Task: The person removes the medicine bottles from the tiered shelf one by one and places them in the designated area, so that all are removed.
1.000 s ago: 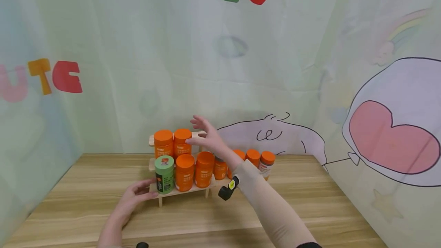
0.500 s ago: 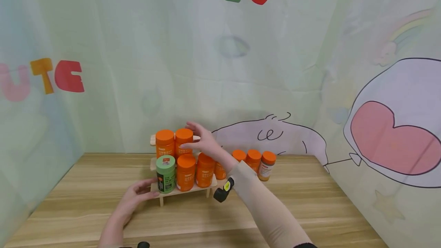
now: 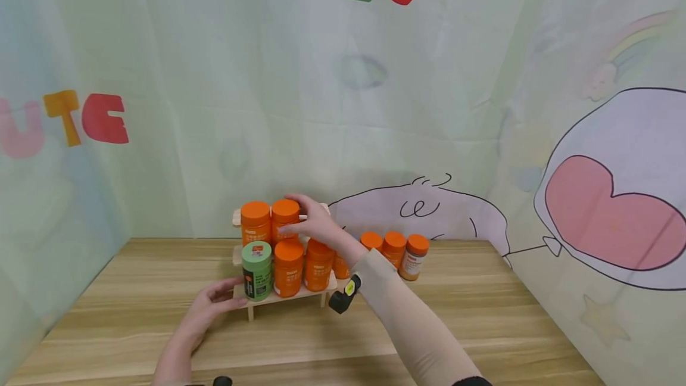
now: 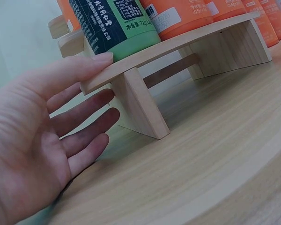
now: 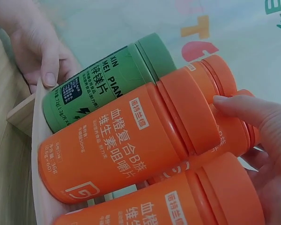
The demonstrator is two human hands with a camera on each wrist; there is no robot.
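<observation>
A tiered wooden rack (image 4: 147, 110) holds several jars. My left hand (image 3: 206, 307) pinches the front left corner of its lower board, thumb (image 4: 86, 68) on top and fingers below. Right beside that thumb stands a green jar (image 3: 257, 273). To its right on the same tier are two orange jars, one in the middle (image 3: 288, 268) and one at the right (image 3: 318, 267). Up on the back tier, my right hand (image 3: 321, 224) grips the right-hand orange jar (image 3: 285, 214), thumb in front and fingertips behind it. A second orange jar (image 3: 255, 216) stands to its left.
More orange-lidded jars stand on the table right of the rack, partly behind my right forearm; the outermost is a white-labelled jar (image 3: 415, 257). A printed curtain (image 3: 187, 136) hangs behind the wooden table (image 3: 295, 356).
My right hand has come left and down from above the rack's right side, and its fingers have closed around the upper right orange jar. The left hand stays on the rack's corner.
</observation>
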